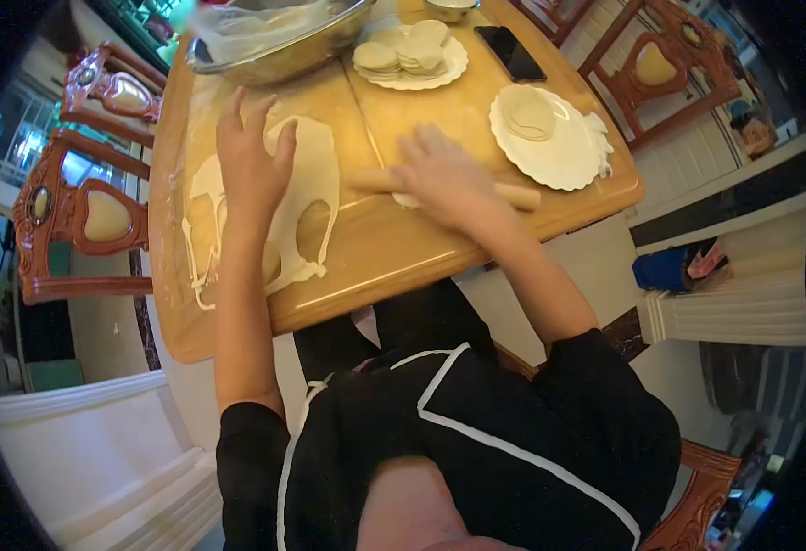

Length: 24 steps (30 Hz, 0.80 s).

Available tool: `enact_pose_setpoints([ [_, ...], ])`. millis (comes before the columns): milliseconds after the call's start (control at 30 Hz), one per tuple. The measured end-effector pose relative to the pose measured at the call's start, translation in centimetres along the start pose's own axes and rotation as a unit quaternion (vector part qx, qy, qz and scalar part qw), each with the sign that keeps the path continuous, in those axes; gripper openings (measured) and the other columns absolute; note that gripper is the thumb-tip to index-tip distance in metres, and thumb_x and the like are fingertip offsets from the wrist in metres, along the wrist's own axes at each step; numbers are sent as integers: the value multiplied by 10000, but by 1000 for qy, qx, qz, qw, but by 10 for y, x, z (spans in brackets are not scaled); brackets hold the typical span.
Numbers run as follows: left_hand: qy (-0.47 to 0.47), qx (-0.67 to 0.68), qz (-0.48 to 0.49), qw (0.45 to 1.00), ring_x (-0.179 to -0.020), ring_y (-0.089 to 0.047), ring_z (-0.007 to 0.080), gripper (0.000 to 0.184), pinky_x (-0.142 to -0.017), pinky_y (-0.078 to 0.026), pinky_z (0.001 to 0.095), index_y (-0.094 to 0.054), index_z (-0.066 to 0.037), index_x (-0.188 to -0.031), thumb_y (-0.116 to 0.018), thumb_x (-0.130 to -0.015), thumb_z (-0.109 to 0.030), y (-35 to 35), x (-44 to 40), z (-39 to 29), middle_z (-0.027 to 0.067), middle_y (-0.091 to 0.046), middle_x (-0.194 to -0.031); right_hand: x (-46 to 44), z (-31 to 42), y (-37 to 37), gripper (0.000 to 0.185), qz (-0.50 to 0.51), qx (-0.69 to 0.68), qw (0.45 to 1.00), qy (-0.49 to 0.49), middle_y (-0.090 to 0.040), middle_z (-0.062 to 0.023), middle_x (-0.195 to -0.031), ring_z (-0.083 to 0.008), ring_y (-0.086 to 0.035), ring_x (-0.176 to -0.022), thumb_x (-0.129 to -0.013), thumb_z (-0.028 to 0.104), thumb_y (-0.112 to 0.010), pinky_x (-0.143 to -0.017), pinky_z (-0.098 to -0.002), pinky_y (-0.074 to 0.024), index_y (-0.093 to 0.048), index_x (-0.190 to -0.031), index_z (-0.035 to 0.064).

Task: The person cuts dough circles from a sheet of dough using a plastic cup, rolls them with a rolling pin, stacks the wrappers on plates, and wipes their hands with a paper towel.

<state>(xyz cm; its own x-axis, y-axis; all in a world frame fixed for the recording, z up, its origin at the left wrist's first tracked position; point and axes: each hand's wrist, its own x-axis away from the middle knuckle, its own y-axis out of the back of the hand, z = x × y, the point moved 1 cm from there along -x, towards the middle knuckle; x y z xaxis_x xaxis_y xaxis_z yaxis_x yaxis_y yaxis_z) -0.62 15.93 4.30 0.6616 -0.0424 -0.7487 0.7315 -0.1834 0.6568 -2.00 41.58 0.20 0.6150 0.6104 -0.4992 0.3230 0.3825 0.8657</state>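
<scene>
My left hand (254, 151) is raised over a flat sheet of dough (316, 151), fingers spread, holding nothing. Round holes are cut in the sheet, and thin strips of dough trail at its edges. To the right, my right hand (444, 174) grips a wooden rolling pin (518, 196) from above; hand and pin are blurred by motion. A small piece of dough (406, 199) shows under the pin, mostly hidden by it and my hand.
Stacked dough rounds sit on a white scalloped plate (426, 83). Another plate (568, 151) holds a few rounds, with dough scraps (600, 147) at its rim. A metal basin (274, 60) with a plastic bag, a phone (510, 52) and a small bowl (452, 9) stand farther back. Carved chairs (86, 216) surround the table.
</scene>
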Motion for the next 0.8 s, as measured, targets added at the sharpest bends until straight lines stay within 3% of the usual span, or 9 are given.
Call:
enact_pose_setpoints([
  [67,13,95,-9,995,-1244,-465,416,360,-1026,-399,465,-625,-97,-1184,-692,-837,-167,-5,-6,-15,234,-482,-1358,11,20,3,384,78,-137,984,-79,-592,-185,-1104,-339,-557,-1119,-925,315,-549,-924,-459,-453,-564,-1203,50],
  [133,23,115,-2,993,-1236,-476,404,308,-1027,-403,451,-642,-86,-1144,-674,-847,-159,-6,-16,-37,221,-499,-1341,11,18,2,406,-31,-71,997,-30,-593,-178,-1086,-331,-571,-1081,-944,263,-523,-898,-442,-468,-526,-1261,11],
  [200,34,189,11,981,-1220,-495,386,262,-1026,-408,432,-655,-75,-1110,-652,-855,-137,-11,-22,-54,201,-528,-1309,-14,-4,25,299,221,-16,975,-21,-559,-189,-1177,-350,-519,-1185,-898,195,-545,-975,-446,-435,-615,-1120,7],
  [267,25,232,-6,972,-1188,-528,362,235,-1012,-421,415,-665,-61,-1081,-630,-853,-106,-20,-25,-66,187,-560,-1258,-24,-16,4,309,225,-19,970,-88,-550,-197,-1225,-356,-510,-1202,-876,169,-557,-1005,-440,-426,-635,-1142,32],
  [333,37,255,-31,966,-1109,-575,342,209,-960,-450,396,-674,-39,-1047,-603,-851,-58,-26,-24,-75,176,-598,-1167,-12,-5,-6,497,100,0,995,12,-596,-137,-971,-315,-573,-992,-892,172,-549,-876,-400,-474,-536,-1314,432],
  [500,87,266,-21,960,-909,-611,259,206,-818,-486,339,-673,-27,-1025,-568,-852,12,-35,-5,-63,123,-633,-985,-10,-18,-19,339,-2,-35,999,15,-599,-204,-1118,-377,-553,-1110,-939,213,-533,-972,-443,-435,-618,-1256,296],
  [600,144,315,0,938,-849,-600,189,180,-768,-485,312,-669,-23,-1017,-581,-861,-4,-35,-4,-57,97,-639,-964,-15,-47,-17,306,-29,-6,999,-34,-600,-196,-1092,-365,-554,-1095,-916,267,-592,-941,-449,-446,-619,-1076,8],
  [700,181,345,154,908,-775,-581,164,144,-722,-484,308,-655,0,-980,-638,-853,-66,-39,3,-70,84,-607,-848,5,-34,17,278,36,-181,966,-180,-582,-190,-1078,-366,-554,-1071,-854,186,-663,-920,-441,-466,-614,-1082,36],
  [800,94,256,218,937,-737,-576,216,111,-705,-484,318,-647,3,-880,-672,-837,-96,-35,3,-92,99,-574,-769,21,-27,18,242,38,-101,982,-158,-565,-146,-923,-313,-575,-916,-850,237,-683,-806,-408,-499,-588,-940,33],
])
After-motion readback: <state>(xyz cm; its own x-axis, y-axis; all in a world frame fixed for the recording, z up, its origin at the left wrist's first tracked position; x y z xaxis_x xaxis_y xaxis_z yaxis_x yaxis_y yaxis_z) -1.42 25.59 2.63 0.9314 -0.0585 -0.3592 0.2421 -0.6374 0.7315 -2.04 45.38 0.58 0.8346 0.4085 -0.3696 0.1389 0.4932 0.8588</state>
